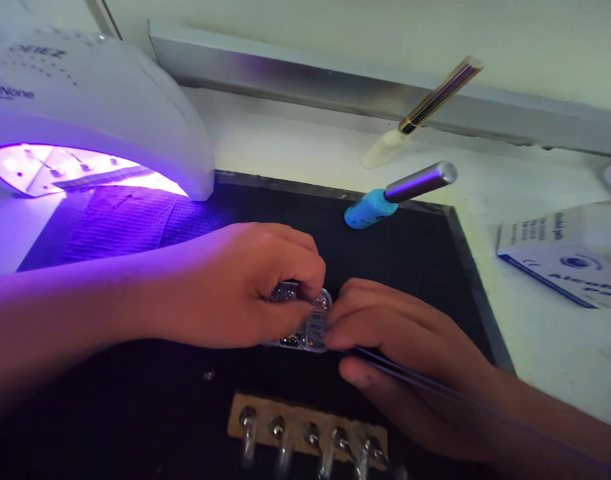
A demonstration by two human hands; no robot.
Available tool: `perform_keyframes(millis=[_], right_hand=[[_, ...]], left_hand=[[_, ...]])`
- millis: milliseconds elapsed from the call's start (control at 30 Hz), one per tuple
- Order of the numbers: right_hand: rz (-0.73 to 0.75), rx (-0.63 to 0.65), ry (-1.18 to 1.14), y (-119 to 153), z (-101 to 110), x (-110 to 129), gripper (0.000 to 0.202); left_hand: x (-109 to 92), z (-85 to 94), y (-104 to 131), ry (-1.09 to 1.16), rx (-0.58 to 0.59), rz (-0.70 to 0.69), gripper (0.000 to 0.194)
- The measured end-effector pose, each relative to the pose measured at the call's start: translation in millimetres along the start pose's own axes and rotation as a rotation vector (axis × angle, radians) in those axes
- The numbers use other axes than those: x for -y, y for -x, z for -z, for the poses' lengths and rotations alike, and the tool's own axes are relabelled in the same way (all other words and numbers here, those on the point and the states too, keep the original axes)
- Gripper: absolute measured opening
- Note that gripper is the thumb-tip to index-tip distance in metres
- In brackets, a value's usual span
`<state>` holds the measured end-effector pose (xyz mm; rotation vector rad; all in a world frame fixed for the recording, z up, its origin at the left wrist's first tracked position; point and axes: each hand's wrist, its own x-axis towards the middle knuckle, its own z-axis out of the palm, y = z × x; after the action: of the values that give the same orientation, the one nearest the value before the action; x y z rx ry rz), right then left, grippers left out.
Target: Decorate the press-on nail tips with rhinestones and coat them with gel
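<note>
A small clear compartment case with shiny bits in it sits at the middle of the black mat. My left hand reaches over it from the left, thumb and forefinger pinched together above its compartments; what lies between them is too small to tell. At the case's right edge, my right hand has its fingertips against the rim and holds a thin, dark, long tool, which runs back under the fingers toward the lower right. Below the case lies a tan strip carrying several metal-based stands with clear tips.
A white lamp glows purple at the upper left, over a ridged sheet. A blue bottle and a pale bottle lie beyond the hands. A white box is at the right.
</note>
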<state>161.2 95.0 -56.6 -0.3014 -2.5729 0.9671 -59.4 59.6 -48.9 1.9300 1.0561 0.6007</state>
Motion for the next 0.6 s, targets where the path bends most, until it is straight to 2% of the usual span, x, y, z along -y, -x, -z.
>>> perform_keyframes(millis=[600], right_hand=[[0.041, -0.036, -0.024, 2.4, 2.4, -3.6, 0.014]], left_hand=[[3.1, -1.2, 0.4, -0.001, -0.023, -0.053, 0.012]])
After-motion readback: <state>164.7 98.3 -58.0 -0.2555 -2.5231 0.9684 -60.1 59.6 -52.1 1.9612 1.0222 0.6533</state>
